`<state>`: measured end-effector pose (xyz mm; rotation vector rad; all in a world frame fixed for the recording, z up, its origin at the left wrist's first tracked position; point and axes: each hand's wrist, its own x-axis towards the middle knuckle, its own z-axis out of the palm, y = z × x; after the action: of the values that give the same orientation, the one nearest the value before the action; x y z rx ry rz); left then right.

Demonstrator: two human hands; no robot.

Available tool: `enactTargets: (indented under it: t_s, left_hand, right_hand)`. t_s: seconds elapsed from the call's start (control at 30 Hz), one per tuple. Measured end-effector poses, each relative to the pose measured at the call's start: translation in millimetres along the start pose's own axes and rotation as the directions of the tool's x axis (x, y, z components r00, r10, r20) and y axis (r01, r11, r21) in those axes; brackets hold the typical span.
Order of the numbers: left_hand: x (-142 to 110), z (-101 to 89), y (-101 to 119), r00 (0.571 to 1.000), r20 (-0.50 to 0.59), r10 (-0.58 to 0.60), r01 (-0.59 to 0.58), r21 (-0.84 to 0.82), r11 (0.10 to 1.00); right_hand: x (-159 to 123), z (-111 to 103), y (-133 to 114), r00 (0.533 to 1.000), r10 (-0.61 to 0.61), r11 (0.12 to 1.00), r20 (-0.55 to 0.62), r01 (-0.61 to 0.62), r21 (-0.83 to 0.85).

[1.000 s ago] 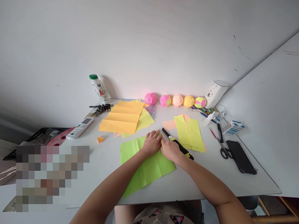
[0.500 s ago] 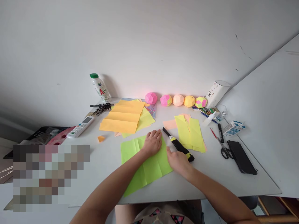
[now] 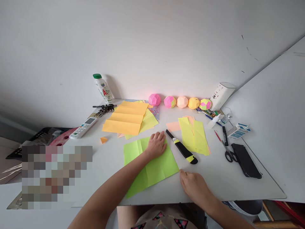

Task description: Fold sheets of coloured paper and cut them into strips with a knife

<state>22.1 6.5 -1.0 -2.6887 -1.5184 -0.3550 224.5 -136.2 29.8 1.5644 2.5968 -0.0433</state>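
A creased sheet of green paper (image 3: 156,171) lies on the table in front of me. My left hand (image 3: 156,144) presses on its upper right part, palm down, with the fingers laid out. At the sheet's lower right corner is my right hand (image 3: 194,186), its fingers curled and the tips touching the corner. A black and yellow utility knife (image 3: 182,149) rests just right of the sheet, between it and some cut yellow paper pieces (image 3: 200,136). Neither hand touches the knife.
Orange creased paper (image 3: 126,117) tops a pile at the back left. Several faceted paper balls, one pink (image 3: 154,100), line the wall. A bottle (image 3: 104,89), keys and a remote (image 3: 83,128) stand left; scissors (image 3: 230,156), a phone (image 3: 246,160) and glue (image 3: 214,121) lie right.
My right hand has moved down the green paper's right edge, toward me, to its lower corner. The left hand stays in place. The knife handle is now uncovered.
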Motion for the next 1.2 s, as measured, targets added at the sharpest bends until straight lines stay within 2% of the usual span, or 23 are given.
enactTargets:
  t_s: [0.33,0.47,0.6,0.7,0.9,1.0,1.07,1.2]
  left_hand:
    - [1,1.4,3,1.0,0.026,0.012,-0.014,0.069,0.998]
    - [-1,3.6,2,1.0,-0.004,0.01,-0.01,0.032,0.999]
    - [-4,4.8,-2,1.0,-0.014,-0.014,0.014,-0.021,1.0]
    - [-4,4.0,-3,1.0,0.003,-0.024,0.024,-0.038,0.999]
    - [-1,1.5,-3,0.998,0.037,-0.042,0.045,-0.073,0.996]
    - [-1,1.3,-2,0.998,0.039,-0.052,0.055,-0.084,0.995]
    - [-1,1.8,-2,0.998,0.031,-0.05,0.052,-0.087,0.995]
    - [-2,3.8,-2,0.999,0.008,-0.047,0.047,-0.079,0.996]
  right_hand:
    - [-1,1,-3,0.996,-0.005,1.0,-0.088,0.003,-0.019]
    - [5,-9,5,0.99,-0.038,0.999,-0.133,0.04,0.014]
    - [19,-16,23,0.961,0.101,0.995,-0.258,-0.098,0.024]
    - [30,-8,37,0.932,0.188,0.982,-0.311,-0.189,0.027]
    - [38,10,47,0.932,0.204,0.979,-0.299,-0.183,0.094]
    - [31,7,55,0.934,0.206,0.974,-0.29,-0.169,0.149]
    - [18,2,65,0.941,0.209,0.957,-0.265,-0.141,0.255]
    - [-33,-10,87,0.965,0.207,0.811,-0.163,-0.076,0.58]
